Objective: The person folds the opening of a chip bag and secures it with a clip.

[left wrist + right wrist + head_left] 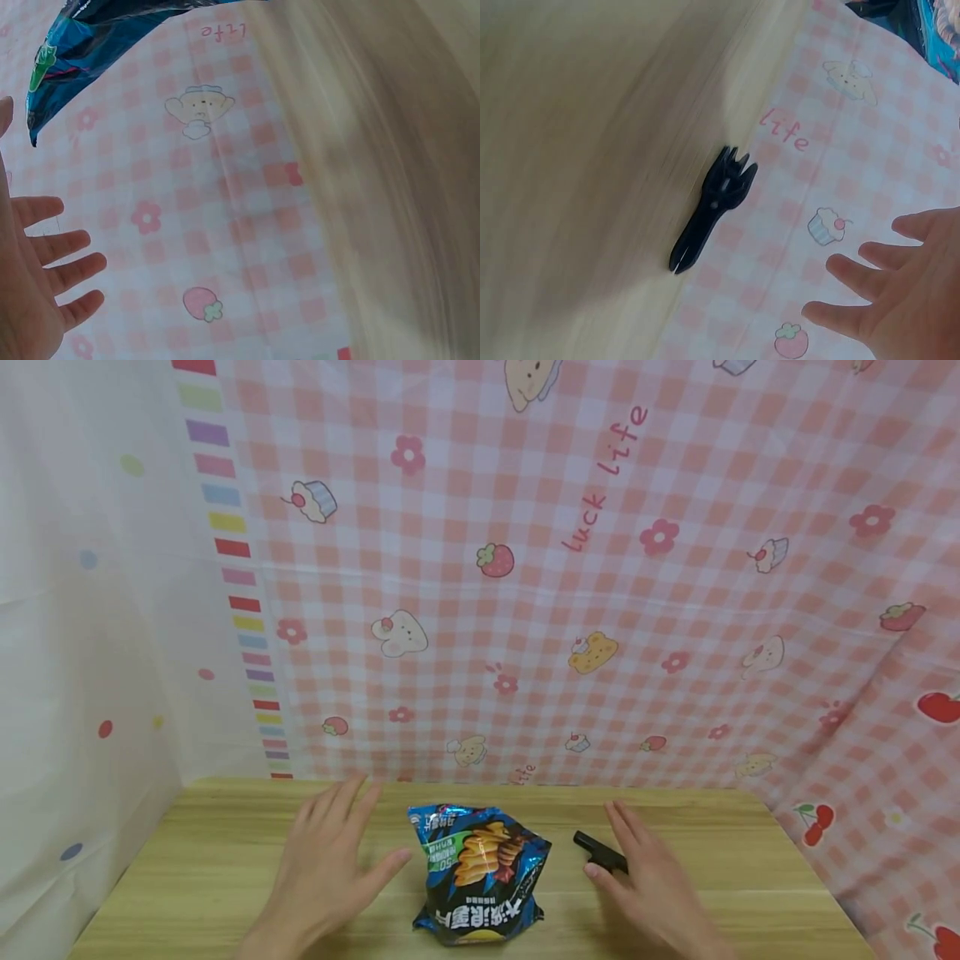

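A blue and black bag of potato chips lies on the wooden table between the two hands. To its left is my left hand, fingers extended and thumb toward the bag, holding nothing. In the left wrist view the same hand shows spread fingers, with a corner of the chip bag above. My right hand is beside a small black tool and partly covers it. The right wrist view shows this black tool, slim at one end and pronged at the other, apart from the straight-fingered right hand.
The light wooden tabletop ends at a pink checked cloth hanging behind it. White cloth hangs at the left side, and the patterned cloth continues down the right side.
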Demonstrator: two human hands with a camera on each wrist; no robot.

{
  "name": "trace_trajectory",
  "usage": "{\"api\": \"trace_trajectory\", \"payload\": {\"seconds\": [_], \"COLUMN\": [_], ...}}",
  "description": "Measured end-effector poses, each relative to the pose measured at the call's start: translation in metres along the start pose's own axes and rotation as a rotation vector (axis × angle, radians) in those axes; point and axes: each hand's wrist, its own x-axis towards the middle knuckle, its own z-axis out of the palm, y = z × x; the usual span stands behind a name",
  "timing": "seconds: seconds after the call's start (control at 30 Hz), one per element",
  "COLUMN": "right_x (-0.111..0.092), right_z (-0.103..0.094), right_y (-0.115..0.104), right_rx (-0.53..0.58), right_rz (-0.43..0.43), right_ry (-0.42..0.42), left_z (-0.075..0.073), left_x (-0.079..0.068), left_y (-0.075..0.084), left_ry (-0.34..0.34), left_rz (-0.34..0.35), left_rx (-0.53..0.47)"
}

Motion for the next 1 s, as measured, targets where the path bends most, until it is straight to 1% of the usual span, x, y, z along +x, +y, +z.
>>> {"api": "trace_trajectory", "payload": {"seconds": [0.1,0.2,0.37,0.6,0.7,0.87,1.0], "right_x": [0.000,0.001,0.001,0.002,0.002,0.002,0.003], "right_z": [0.002,0.004,0.008,0.012,0.014,0.014,0.015], "right_y": [-0.005,-0.010,-0.017,-0.024,-0.027,-0.037,-0.044], "right_rx": [0.028,0.059,0.096,0.149,0.185,0.248,0.296], "right_rz": [0.042,0.062,0.040,0.003,0.008,0.043,0.047], "right_ry": [-0.019,-0.017,0.038,0.108,0.113,0.093,0.095], "left_z": [0.000,0.001,0.002,0.005,0.005,0.006,0.008], "left_x": [0.003,0.006,0.012,0.020,0.023,0.028,0.033], "left_y": [0.005,0.009,0.018,0.028,0.032,0.041,0.048], "left_ry": [0.014,0.026,0.046,0.054,0.070,0.089,0.105], "left_rz": [0.016,0.028,0.047,0.071,0.088,0.118,0.147], "left_rx": [-0.016,-0.024,-0.024,-0.039,-0.039,-0.029,-0.029]}}
